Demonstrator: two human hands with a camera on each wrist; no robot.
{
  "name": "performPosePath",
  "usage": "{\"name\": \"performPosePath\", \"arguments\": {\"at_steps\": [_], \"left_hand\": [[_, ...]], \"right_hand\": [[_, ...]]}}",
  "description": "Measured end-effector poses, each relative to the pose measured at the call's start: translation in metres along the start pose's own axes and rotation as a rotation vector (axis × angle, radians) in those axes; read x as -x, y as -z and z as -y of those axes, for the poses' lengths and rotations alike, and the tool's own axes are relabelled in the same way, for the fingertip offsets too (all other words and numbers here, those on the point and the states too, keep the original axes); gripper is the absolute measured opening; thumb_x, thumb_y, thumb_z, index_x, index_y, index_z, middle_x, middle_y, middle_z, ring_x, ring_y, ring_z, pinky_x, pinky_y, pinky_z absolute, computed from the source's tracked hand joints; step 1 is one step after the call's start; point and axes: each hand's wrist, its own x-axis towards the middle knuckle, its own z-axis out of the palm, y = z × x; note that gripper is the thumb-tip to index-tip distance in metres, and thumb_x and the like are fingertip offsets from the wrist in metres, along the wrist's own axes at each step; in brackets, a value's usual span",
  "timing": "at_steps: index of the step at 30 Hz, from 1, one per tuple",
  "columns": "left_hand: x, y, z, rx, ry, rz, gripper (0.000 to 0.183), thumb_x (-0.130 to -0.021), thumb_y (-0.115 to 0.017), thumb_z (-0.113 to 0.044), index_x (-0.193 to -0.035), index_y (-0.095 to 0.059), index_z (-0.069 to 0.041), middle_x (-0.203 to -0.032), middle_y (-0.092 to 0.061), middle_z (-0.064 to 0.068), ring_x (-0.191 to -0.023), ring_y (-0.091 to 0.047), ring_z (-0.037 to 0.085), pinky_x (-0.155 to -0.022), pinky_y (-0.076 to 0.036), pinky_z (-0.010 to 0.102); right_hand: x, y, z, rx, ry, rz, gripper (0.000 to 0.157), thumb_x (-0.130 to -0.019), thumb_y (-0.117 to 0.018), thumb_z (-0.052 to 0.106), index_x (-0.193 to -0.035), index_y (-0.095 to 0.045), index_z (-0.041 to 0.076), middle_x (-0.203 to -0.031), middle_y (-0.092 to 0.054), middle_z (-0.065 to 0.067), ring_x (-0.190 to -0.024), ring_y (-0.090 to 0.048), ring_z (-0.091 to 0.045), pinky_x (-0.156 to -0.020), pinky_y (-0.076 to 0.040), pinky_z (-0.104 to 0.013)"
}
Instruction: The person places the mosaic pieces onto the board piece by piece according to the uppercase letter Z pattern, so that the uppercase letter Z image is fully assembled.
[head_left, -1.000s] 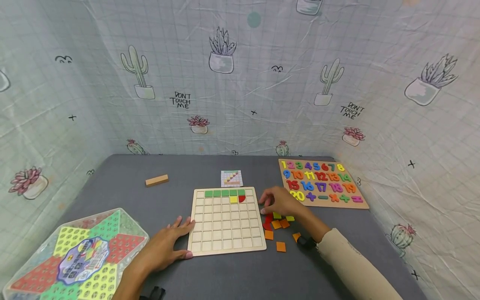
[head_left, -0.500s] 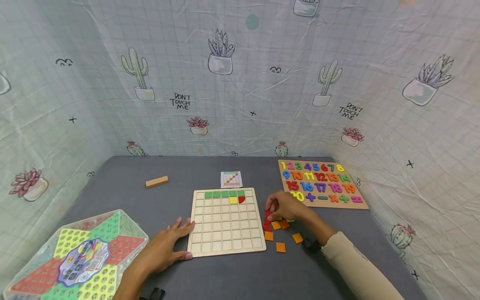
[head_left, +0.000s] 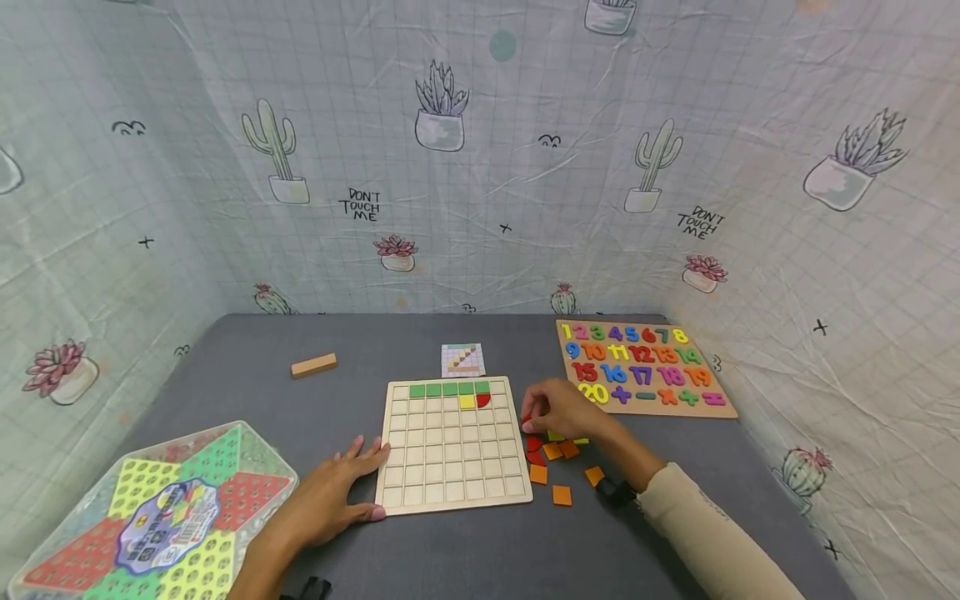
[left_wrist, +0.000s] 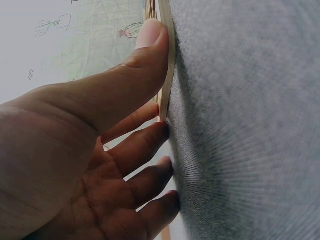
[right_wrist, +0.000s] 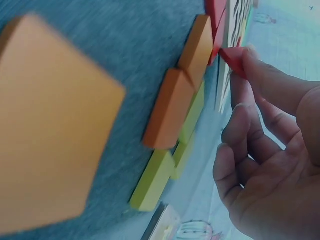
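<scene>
A wooden grid board [head_left: 454, 446] lies on the grey table. Along its top row sit several green square tiles [head_left: 450, 389], and below them are a yellow square tile [head_left: 467, 402] and a red rounded tile [head_left: 483, 401]. My left hand [head_left: 337, 479] rests at the board's left edge, thumb and fingertips touching it with fingers spread. Just off the right edge, my right hand [head_left: 566, 410] pinches a red tile [right_wrist: 234, 60] between thumb and forefinger. Beneath that hand are more red tiles [head_left: 535, 457], orange square tiles [head_left: 552, 451] and yellow tiles partly hidden by it.
Behind the board lies a small pattern card [head_left: 463, 360]. A number puzzle board [head_left: 645, 367] is at the back right, and a wooden block [head_left: 313, 365] at the back left. A Chinese checkers box [head_left: 157, 517] fills the front left. Loose orange tiles [head_left: 562, 496] lie nearer the front.
My right hand went from the board's right edge to the loose tiles, took up a red tile and moved back left toward the board. My left hand has stayed put.
</scene>
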Motion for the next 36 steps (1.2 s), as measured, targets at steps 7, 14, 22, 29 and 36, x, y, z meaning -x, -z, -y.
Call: {"name": "performPosePath", "arguments": {"at_steps": [7, 14, 22, 29, 36], "left_hand": [[0.0, -0.001, 0.001, 0.003, 0.008, 0.005, 0.088, -0.082, -0.089, -0.038, -0.157, -0.053, -0.011, -0.164, -0.048, 0.015, -0.154, -0.038, 0.05, -0.119, -0.033, 0.075], [0.0, -0.002, 0.0, 0.01, 0.017, 0.01, 0.088, -0.082, -0.089, -0.039, -0.157, -0.054, -0.011, -0.164, -0.048, 0.014, -0.156, -0.037, 0.049, -0.12, -0.033, 0.074], [0.0, -0.002, -0.001, 0.015, 0.024, 0.01, 0.088, -0.081, -0.09, -0.038, -0.157, -0.054, -0.011, -0.165, -0.048, 0.013, -0.156, -0.037, 0.048, -0.12, -0.033, 0.074], [0.001, -0.002, -0.002, 0.024, 0.032, 0.015, 0.089, -0.081, -0.09, -0.038, -0.157, -0.054, -0.011, -0.165, -0.047, 0.012, -0.156, -0.036, 0.049, -0.12, -0.032, 0.075], [0.001, -0.001, -0.001, 0.027, 0.035, 0.019, 0.089, -0.081, -0.09, -0.038, -0.158, -0.053, -0.012, -0.166, -0.046, 0.013, -0.155, -0.036, 0.051, -0.12, -0.032, 0.074]], "right_hand": [[-0.007, -0.006, 0.015, -0.032, 0.027, -0.027, 0.013, -0.092, -0.084, 0.014, -0.091, -0.072, 0.012, -0.081, -0.068, 0.0, -0.071, -0.06, -0.016, -0.066, -0.051, -0.027], [-0.019, -0.017, 0.03, -0.013, 0.037, -0.062, 0.013, -0.09, -0.087, 0.015, -0.087, -0.074, 0.016, -0.081, -0.068, 0.003, -0.071, -0.06, -0.015, -0.065, -0.052, -0.028], [-0.037, -0.029, 0.044, -0.015, -0.006, -0.073, 0.016, -0.089, -0.088, 0.015, -0.085, -0.073, 0.014, -0.078, -0.067, 0.002, -0.073, -0.06, -0.015, -0.067, -0.051, -0.029], [-0.05, -0.04, 0.045, 0.006, -0.036, -0.098, 0.016, -0.087, -0.09, 0.015, -0.083, -0.075, 0.015, -0.074, -0.067, 0.003, -0.07, -0.061, -0.013, -0.065, -0.051, -0.027], [-0.056, -0.044, 0.048, 0.017, -0.069, -0.125, 0.014, -0.089, -0.088, 0.016, -0.082, -0.076, 0.017, -0.074, -0.068, 0.003, -0.069, -0.061, -0.014, -0.063, -0.05, -0.028]]}}
